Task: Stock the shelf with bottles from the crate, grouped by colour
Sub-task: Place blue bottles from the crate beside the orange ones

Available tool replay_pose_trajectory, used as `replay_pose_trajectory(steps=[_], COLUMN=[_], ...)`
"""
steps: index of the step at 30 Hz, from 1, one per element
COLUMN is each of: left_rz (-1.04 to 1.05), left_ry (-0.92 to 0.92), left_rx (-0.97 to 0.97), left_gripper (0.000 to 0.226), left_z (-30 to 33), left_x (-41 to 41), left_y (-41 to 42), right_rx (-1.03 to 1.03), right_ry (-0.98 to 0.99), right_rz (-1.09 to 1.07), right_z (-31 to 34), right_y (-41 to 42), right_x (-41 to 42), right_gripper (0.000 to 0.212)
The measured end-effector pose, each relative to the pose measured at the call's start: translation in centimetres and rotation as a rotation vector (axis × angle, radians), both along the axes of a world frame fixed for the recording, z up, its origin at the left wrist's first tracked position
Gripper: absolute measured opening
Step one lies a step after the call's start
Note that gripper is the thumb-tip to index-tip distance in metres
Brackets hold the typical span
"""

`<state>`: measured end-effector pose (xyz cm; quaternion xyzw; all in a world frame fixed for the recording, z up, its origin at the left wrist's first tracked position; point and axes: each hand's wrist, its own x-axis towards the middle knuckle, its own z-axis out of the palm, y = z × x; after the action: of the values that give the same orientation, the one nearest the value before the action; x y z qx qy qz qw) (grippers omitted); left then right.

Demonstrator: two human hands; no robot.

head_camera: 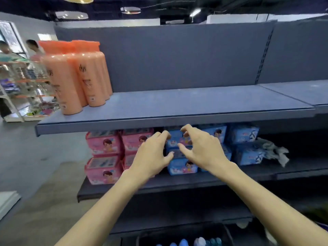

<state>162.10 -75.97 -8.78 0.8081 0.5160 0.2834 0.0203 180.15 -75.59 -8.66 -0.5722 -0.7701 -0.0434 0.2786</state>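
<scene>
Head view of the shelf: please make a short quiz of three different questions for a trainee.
1. True or false: the orange bottles stand at the left end of the top shelf.
2. What do the left hand and the right hand hold?
A. a bottle each
B. nothing
C. one pack together
3. Fill in: on the lower shelf, the pink packs are to the ___ of the blue packs.

Key: 1 true; 2 B; 3 left.
</scene>
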Motion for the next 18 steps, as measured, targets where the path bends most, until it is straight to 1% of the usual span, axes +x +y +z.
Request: replay_pose_trajectory(steps=[7, 10, 18], left_rz=[0.052, 0.072, 0.164], left_ry=[0.129, 0.132, 0.125], left_rx=[-0.254, -0.361, -0.668], left_gripper=[0.042, 0.043, 0.038], left_z=[-11.8, -16.7, -29.1], left_x=[3.7, 4.0, 3.1], left_y=[-1.3, -2.3, -6.0], right_rx=[-0.215, -0.342, -0.67], right_ry=[-0.018, -0.016, -0.006], right_rz=[-0.03, -0.053, -0.087], right_z=[-11.1, -16.1, -28.9], right_y=[-2.1, -3.0, -5.4], right_x=[4.4, 5.1, 5.0], right_gripper=[0.041, 0.044, 0.043])
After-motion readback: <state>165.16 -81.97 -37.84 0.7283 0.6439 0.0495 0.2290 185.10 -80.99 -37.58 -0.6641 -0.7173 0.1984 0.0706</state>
